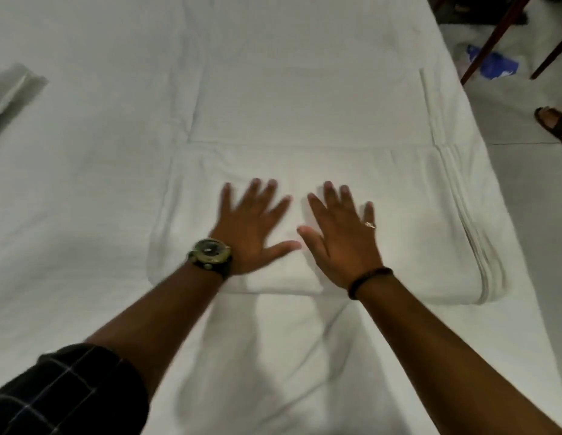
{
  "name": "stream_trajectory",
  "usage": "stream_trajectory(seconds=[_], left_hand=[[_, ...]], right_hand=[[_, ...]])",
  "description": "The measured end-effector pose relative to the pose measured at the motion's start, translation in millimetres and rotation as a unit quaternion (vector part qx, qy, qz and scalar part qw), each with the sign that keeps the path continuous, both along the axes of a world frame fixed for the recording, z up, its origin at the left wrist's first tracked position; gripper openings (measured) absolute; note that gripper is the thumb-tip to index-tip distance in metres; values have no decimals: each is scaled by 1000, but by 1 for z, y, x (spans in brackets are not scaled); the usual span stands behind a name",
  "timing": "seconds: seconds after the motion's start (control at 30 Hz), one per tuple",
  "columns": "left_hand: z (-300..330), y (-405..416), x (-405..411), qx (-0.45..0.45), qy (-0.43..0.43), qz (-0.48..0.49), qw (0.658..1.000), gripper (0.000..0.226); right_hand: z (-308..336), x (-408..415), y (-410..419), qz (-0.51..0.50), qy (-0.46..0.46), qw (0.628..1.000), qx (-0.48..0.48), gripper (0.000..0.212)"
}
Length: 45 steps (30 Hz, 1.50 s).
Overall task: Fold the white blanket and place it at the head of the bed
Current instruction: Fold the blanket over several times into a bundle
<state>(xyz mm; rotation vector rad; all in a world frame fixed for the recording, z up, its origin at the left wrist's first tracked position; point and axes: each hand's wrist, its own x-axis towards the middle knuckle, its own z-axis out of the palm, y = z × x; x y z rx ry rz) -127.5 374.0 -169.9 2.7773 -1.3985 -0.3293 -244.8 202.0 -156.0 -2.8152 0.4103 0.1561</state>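
While both palms lie flat on the folded white blanket (367,221), the step in hand looks like smoothing and pressing the fold before the bundle is moved. The left hand (251,227) is spread wide, fingers splayed, grasping nothing; the right hand (339,240) is likewise released and flat, just beside it, thumbs almost meeting. The blanket sits as a thick rectangle on the right half of the bed (85,183), its stacked layered edges showing along the right side, close to the mattress edge.

To do this well, I judge the palms should sweep outward from the middle toward both ends, pushing air out so the layers sit even, and the near edge should be squared, since a smaller folded flap under the left palm makes that side look thicker. Pressure ought to stay light enough not to drag the sheet underneath into wrinkles.

Room is generous to the left, where bare sheet stretches well away, with only a folded cloth (12,89) at the far left margin. On the right, the bundle nearly reaches the drop to the floor (531,215), where a sandalled foot (554,122) and dark chair legs (493,42) stand, so any lifting is safer kept over the bed.
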Motion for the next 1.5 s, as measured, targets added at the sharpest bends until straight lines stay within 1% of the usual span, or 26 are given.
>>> stream_trajectory(seconds=[0.07, 0.1, 0.13, 0.2, 0.27, 0.3, 0.37, 0.4, 0.47, 0.57, 0.63, 0.73, 0.8, 0.87, 0.93, 1.03, 1.1, 1.17, 1.27, 1.33, 1.37, 1.43, 1.5], left_hand=[[-8, -22, 12, 0, -5, -19, 1000, 94], [-10, -25, 29, 16, -10, -2, 1000, 95], [-12, -21, 49, 35, -15, 27, 999, 97], [-10, 0, 84, 65, -16, 77, 995, 102], [-10, 13, 95, 71, -19, 88, 993, 102], [-11, 14, 88, 67, -19, 92, 993, 100], [-8, 12, 60, 51, -6, 111, 993, 96], [-6, 13, 43, 41, 8, 113, 993, 96], [1, 25, 6, 33, 33, 90, 995, 101], [4, 62, -41, 31, 5, 38, 999, 111], [0, 79, -53, 16, -31, 21, 999, 108], [-9, 78, -46, 14, -60, 21, 998, 107], [-14, 71, -39, 10, -85, 15, 996, 102], [-12, 64, -34, 24, -91, 16, 995, 96], [-5, 58, -30, 36, -84, 11, 996, 91], [21, 59, -29, 13, -57, -12, 998, 77], [37, 69, -39, 2, -30, -25, 999, 71], [49, 88, -66, -11, -19, -40, 999, 71], [60, 122, -123, -2, 25, -67, 997, 67], [67, 137, -155, 34, 71, -70, 994, 62], [70, 141, -167, 44, 86, -73, 993, 61], [75, 147, -182, 57, 95, -67, 992, 60], [84, 145, -186, 57, 107, -47, 992, 57]], right_hand=[[-11, 36, -11, -11, 18, 1000, -3, 63], [-18, 46, -33, -31, 37, 999, -21, 58], [-23, 49, -59, -59, 63, 995, -39, 59], [-26, 41, -111, -141, 120, 981, -58, 73], [-20, 15, -137, -208, 161, 962, -70, 86], [-17, 2, -136, -226, 170, 956, -79, 89], [-14, -12, -108, -241, 147, 956, -78, 96], [-12, -17, -87, -231, 128, 963, -60, 97], [-10, -33, -44, -158, 97, 982, -32, 96], [-20, -84, -13, -51, 31, 995, -80, 97], [-29, -114, -19, -17, -4, 992, -123, 97], [-35, -120, -34, -20, -36, 986, -163, 88], [-39, -107, -35, -38, -26, 982, -182, 87], [-41, -95, -35, -40, -37, 978, -201, 73], [-33, -89, -36, -47, -61, 979, -186, 61], [-8, -96, -28, -62, -99, 983, -138, 54], [8, -112, -14, -65, -94, 987, -109, 49], [20, -145, 6, -67, -56, 993, -74, 47], [32, -210, 38, -76, 8, 997, -15, 46], [40, -246, 56, -78, 92, 993, 14, 43], [45, -257, 62, -82, 115, 990, 28, 40], [56, -268, 67, -91, 134, 986, 37, 35], [70, -266, 66, -95, 149, 984, 35, 36]])
